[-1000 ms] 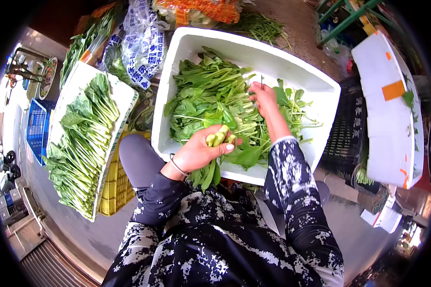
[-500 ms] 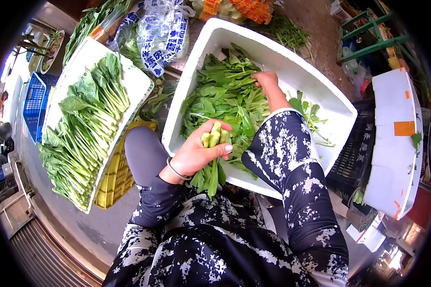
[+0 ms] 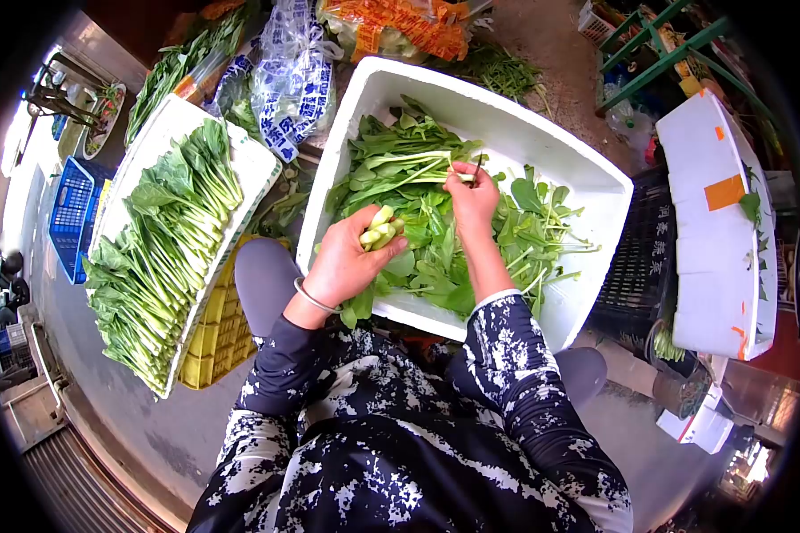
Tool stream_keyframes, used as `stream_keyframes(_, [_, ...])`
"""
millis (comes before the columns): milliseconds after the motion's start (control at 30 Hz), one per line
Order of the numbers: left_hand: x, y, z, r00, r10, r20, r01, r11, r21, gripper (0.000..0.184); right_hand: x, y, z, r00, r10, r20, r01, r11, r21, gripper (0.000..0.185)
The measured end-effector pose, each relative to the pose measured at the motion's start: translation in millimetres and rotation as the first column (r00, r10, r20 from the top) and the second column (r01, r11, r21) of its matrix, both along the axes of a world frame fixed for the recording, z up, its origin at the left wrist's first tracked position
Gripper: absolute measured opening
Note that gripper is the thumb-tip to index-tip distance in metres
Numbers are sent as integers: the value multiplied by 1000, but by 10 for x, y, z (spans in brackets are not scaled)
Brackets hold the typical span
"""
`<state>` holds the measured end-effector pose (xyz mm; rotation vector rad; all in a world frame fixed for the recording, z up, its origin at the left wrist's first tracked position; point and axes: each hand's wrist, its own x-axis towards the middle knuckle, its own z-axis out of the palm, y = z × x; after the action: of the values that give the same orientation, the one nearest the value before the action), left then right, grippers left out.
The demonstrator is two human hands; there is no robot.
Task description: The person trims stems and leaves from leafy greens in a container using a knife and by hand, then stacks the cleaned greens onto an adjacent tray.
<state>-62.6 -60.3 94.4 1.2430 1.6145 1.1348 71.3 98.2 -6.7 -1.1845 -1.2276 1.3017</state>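
A white foam box [image 3: 560, 138] holds a heap of loose leafy greens [image 3: 391, 160]. Over its near left part, my left hand [image 3: 347, 259] is closed around a bunch of green stalks [image 3: 383, 229], cut ends up and leaves hanging below. A bracelet circles that wrist. Above the middle of the heap, my right hand [image 3: 473, 200] pinches the end of a pale green stem [image 3: 422, 160], whose leaves lie to the left. A small dark blade [image 3: 479, 163] sticks up from the same fingers.
At the left, a white foam lid [image 3: 120, 200] bears rows of greens, over a yellow crate [image 3: 213, 342]. A blue crate [image 3: 73, 209] stands farther left. Plastic bags [image 3: 293, 80] lie behind. On the right are a black crate [image 3: 636, 253] and another white foam box [image 3: 707, 258].
My right hand reached into the heap, then came back toward me and now has a stem in its fingers. My left hand, with its bunch, has moved slightly left and up.
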Motion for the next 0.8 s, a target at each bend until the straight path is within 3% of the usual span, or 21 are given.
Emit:
stream_keyframes(67, [13,-29,91,994,41,-101,-40,999,11,16,32,-188,409,996,-87,-4,87,996,20,15])
stream_keyframes(167, [67,-50,325,968,119,-221,-123,992,-1,20,184,-391,761,998,-65,6,64,993,102,17])
stream_keyframes(233, [111,-49,405,910,211,-358,-174,976,134,20,314,-583,952,994,-33,103,17,988,153,19])
stream_keyframes(267, [163,-27,432,910,263,-320,-164,939,303,22,348,-696,1090,993,26,115,-53,971,234,19])
stream_keyframes(367, [260,39,452,906,254,-339,-85,892,443,23,418,-960,1258,987,116,109,-146,930,337,18])
stream_keyframes(433, [278,53,391,885,224,-408,-61,924,377,27,444,-1078,1295,978,208,28,-198,871,450,20])
stream_keyframes(467, [265,69,296,962,124,-244,-60,965,256,29,532,-1159,1366,965,248,86,-262,901,346,18])
stream_keyframes(500, [267,73,276,998,40,-58,-32,991,131,32,568,-1187,1358,967,242,82,-255,902,348,18])
stream_keyframes(533, [276,62,268,997,-1,82,-8,994,112,30,599,-1204,1333,950,310,-34,-287,911,297,18])
stream_keyframes(567, [287,45,271,997,-7,78,-2,993,115,30,632,-1223,1323,918,367,-153,-324,913,249,17])
stream_keyframes(600, [299,22,282,983,2,183,-26,992,126,26,687,-1248,1329,904,372,-212,-328,920,216,17])
stream_keyframes(667, [285,-5,255,927,26,374,-84,986,141,20,834,-1237,1310,949,278,-150,-251,952,178,18])
stream_keyframes(733, [254,-53,399,913,58,404,-117,986,123,22,969,-1187,1211,991,126,-36,-118,978,173,17])
stream_keyframes(800, [245,-98,511,913,60,403,-117,986,118,24,1120,-1133,1075,975,68,210,-105,979,172,18])
